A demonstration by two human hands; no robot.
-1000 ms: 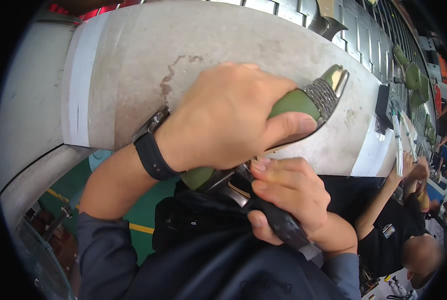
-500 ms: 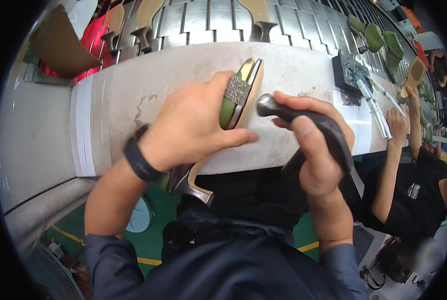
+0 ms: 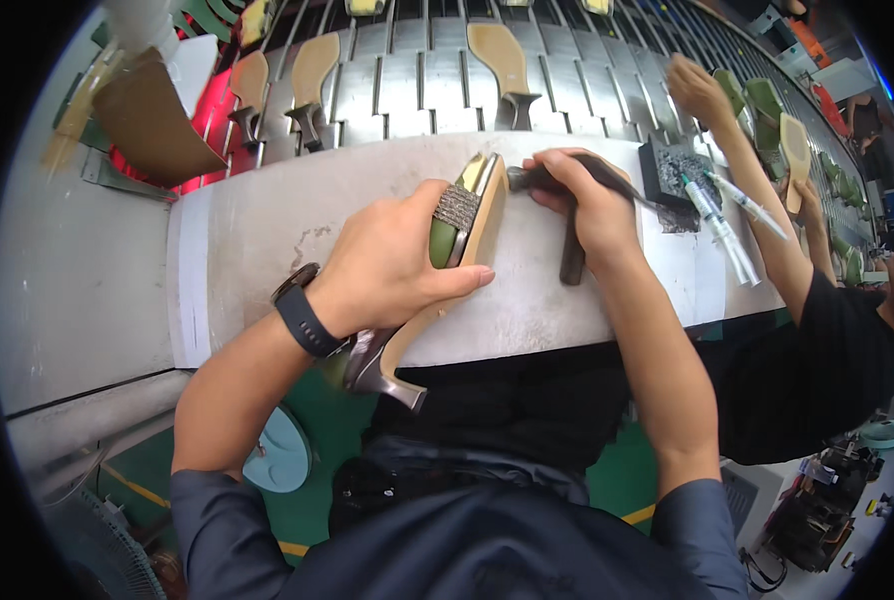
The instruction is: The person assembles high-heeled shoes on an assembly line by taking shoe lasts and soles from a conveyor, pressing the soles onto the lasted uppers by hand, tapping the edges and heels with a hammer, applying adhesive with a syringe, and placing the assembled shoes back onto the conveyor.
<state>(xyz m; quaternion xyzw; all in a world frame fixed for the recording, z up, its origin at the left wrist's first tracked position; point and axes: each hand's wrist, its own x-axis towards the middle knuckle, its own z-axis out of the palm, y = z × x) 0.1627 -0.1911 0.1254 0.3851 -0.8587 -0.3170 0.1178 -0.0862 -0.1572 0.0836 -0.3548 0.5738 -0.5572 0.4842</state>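
My left hand [image 3: 392, 258] is wrapped round a heeled shoe [image 3: 487, 215] tipped on its side over the white worktable. The shoe has a green body, a glittery strap and a tan sole that faces right; its dark metallic heel juts out below my wrist, past the table's near edge. In my right hand [image 3: 599, 212] is a dark hammer [image 3: 573, 250], its handle end pointing down. The hammer's rounded head is right beside the toe end of the sole; whether they touch I cannot tell.
Several tan soles with heels [image 3: 499, 60] lie on the metal slat conveyor [image 3: 407, 85] behind the table. To the right are a black block [image 3: 667, 172] and syringe-like tubes [image 3: 719, 225]. A co-worker's arm [image 3: 757, 195] stretches over the conveyor. A blue stool [image 3: 282, 450] stands below left.
My right hand has swung away from me, bringing the hammer's head close to the sole's toe. My left hand keeps hold of the shoe. The co-worker's hand now reaches over the conveyor.
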